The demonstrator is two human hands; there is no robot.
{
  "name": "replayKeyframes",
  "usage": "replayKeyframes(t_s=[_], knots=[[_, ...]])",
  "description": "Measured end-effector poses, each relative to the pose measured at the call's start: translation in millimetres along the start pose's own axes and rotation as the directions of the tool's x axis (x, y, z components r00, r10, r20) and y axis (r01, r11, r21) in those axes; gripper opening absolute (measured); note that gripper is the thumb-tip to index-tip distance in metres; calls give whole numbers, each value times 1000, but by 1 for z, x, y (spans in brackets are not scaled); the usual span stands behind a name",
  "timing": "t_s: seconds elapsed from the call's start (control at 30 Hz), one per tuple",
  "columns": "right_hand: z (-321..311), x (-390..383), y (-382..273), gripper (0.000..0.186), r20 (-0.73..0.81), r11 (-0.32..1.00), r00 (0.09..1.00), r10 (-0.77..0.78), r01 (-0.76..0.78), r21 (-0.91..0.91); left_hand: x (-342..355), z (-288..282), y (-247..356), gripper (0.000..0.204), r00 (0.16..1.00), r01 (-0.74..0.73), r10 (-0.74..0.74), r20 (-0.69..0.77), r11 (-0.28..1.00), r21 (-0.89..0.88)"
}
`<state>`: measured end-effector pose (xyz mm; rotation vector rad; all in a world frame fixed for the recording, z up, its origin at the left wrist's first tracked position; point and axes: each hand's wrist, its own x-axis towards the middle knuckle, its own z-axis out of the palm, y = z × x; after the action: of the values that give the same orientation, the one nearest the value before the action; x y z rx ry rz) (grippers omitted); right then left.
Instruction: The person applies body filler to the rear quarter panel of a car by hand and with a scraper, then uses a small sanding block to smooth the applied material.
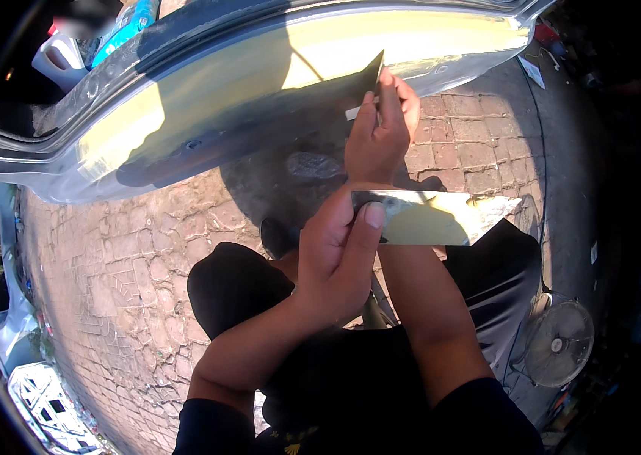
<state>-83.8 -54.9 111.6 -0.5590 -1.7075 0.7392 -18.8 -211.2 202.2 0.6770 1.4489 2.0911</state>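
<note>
My left hand (335,258) is closed on one end of a flat, pale yellow putty board (430,218), its thumb lying over the top face. Whitish, rough smears show toward the board's right end. Farther away, my right hand (381,140) pinches a thin, dark putty spreader (370,76) whose pointed corner stands up. The spreader is right by the lower edge of a grey car body panel (252,144); whether it touches cannot be made out. A long band of yellow filler (351,45) runs along the panel, partly in shadow.
Brick paving (123,280) lies under the panel, with a clear plastic bag (313,165) on it. A round fan (559,345) stands at the right, near a dark cable (542,152). A white jug (61,59) is at the upper left, a white perforated frame (51,409) at the lower left.
</note>
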Motion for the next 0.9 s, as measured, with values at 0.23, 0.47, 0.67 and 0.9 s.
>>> replayKeyframes(t_s=[0.23, 0.47, 0.67, 0.9], knots=[[1, -73, -71, 40, 538, 909, 802, -259, 15, 416, -6, -13, 11, 29, 989, -138, 145, -18, 971, 193], [-167, 53, -15, 39, 642, -36, 708, 292, -663, 748, 5, -30, 14, 29, 993, 88, -81, -84, 992, 87], [-191, 84, 24, 26, 735, 544, 546, 403, -788, 287, 13, -18, 7, 27, 981, 41, -88, -173, 964, -262], [-85, 102, 81, 32, 14, 986, 986, 167, -167, -12, 8, 4, -11, 25, 997, 62, -53, 50, 978, -201]])
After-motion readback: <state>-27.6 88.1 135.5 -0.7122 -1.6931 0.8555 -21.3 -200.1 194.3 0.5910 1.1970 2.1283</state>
